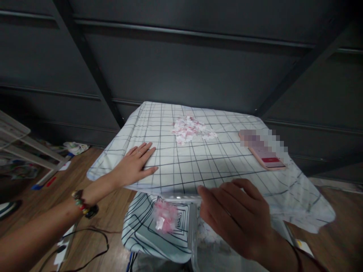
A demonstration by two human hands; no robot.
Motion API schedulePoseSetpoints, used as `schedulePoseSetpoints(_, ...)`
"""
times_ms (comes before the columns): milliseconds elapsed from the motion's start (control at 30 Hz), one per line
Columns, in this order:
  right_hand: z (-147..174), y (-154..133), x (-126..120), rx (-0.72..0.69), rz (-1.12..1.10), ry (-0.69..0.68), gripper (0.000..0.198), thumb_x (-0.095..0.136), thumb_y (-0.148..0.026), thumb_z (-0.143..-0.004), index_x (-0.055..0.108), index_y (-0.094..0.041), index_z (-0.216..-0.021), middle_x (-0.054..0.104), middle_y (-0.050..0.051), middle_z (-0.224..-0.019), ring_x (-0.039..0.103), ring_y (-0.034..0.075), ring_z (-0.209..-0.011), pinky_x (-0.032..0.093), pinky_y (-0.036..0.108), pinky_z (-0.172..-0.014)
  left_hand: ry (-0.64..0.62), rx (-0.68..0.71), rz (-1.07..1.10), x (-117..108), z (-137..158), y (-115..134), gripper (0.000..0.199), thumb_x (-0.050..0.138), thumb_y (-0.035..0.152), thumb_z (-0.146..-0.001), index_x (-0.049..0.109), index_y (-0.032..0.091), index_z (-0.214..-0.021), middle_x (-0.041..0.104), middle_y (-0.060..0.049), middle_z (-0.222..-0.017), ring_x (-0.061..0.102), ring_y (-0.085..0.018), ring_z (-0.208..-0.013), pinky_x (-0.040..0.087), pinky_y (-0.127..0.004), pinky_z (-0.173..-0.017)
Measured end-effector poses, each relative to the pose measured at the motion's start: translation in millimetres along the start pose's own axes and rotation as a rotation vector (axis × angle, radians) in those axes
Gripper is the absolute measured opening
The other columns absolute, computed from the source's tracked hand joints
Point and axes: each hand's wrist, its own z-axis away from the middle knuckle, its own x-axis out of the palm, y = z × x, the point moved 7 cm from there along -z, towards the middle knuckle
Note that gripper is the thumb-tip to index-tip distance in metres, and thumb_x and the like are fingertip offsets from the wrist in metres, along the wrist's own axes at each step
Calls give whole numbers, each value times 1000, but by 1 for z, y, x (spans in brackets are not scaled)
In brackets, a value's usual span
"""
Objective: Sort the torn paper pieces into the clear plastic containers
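Observation:
My left hand (pixel 137 164) lies flat on the white grid-patterned cloth (pixel 181 166) over the table, fingers spread and holding nothing. At the near edge, my right hand (pixel 238 215) is closed, its fingers curled above a clear plastic box (pixel 194 234). What it grips, if anything, is hidden from me. White scraps show inside the box, partly behind this hand. A loose pile of small white and pink pieces (pixel 188 130), apart from both hands, rests toward the back of the cloth.
A phone (pixel 265 155) in a pink case lies at the right of the table. Below the near edge, a bundle of pink-and-white pieces (pixel 165 217) sits on a patterned stool (pixel 136 226). Cables (pixel 104 245) run across the floor at left; dark panels (pixel 181 60) stand behind the table.

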Motion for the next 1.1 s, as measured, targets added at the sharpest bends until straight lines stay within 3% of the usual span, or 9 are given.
schedulePoseSetpoints(133,-1,-2,-8,2,-11,-13,15,55,-8,-76,57,-10,-91,63,1,-64,47,15,-64,36,32,-63,0,-1,2,-1,0,1,79,16,67,-86,34,8,-136,27,-17,-144,23,-29,-133,22,-44,-105)
schedulePoseSetpoints(233,-5,15,-12,17,56,16,12,56,-11,-78,58,-10,-89,62,1,-62,48,14,-61,37,31,-61,-2,0,2,0,0,1,78,16,66,-86,34,8,-136,28,-17,-144,23,-29,-132,21,-44,-105)
schedulePoseSetpoints(333,-7,48,-8,37,197,66,8,55,-12,-78,59,-13,-85,60,0,-59,48,13,-58,36,29,-61,-11,12,-15,-1,-1,1,77,18,65,-87,35,7,-135,28,-19,-143,24,-30,-132,21,-44,-105)
schedulePoseSetpoints(467,-9,109,20,122,389,-33,16,47,-19,-82,60,-16,-73,55,1,-57,46,15,-58,31,30,-60,-125,-5,-20,-2,-7,-2,77,24,66,-85,31,10,-137,29,-20,-143,27,-32,-130,25,-45,-103)
schedulePoseSetpoints(567,-14,139,37,122,365,-27,18,46,-20,-84,61,-15,-77,59,3,-63,48,16,-65,30,30,-63,-240,-59,42,-7,-19,-7,83,30,71,-80,31,12,-138,28,-19,-143,23,-35,-131,26,-46,-102)
schedulePoseSetpoints(633,-19,150,48,120,340,-43,19,44,-20,-85,62,-15,-81,60,3,-67,48,17,-68,29,30,-64,-234,-116,84,-14,-32,-12,84,30,72,-79,30,13,-139,22,-18,-146,16,-37,-133,25,-48,-102)
schedulePoseSetpoints(733,-29,151,61,96,309,-64,19,44,-21,-86,62,-15,-87,61,4,-71,48,17,-71,29,30,-65,-138,-190,99,-25,-59,-21,84,28,71,-79,30,13,-139,16,-17,-148,11,-38,-133,23,-51,-101)
schedulePoseSetpoints(900,-41,136,74,-6,270,-74,19,45,-17,-85,63,-14,-88,61,2,-70,47,16,-71,27,30,-67,-96,-279,149,-21,-106,-37,86,37,68,-78,29,6,-138,16,-23,-146,9,-41,-133,20,-51,-102)
schedulePoseSetpoints(1100,-42,131,71,-77,215,6,19,45,-15,-83,63,-16,-76,58,-1,-61,44,13,-65,27,29,-67,-24,-251,189,-13,-134,-36,79,43,60,-79,31,5,-136,20,-23,-145,14,-37,-133,24,-47,-103)
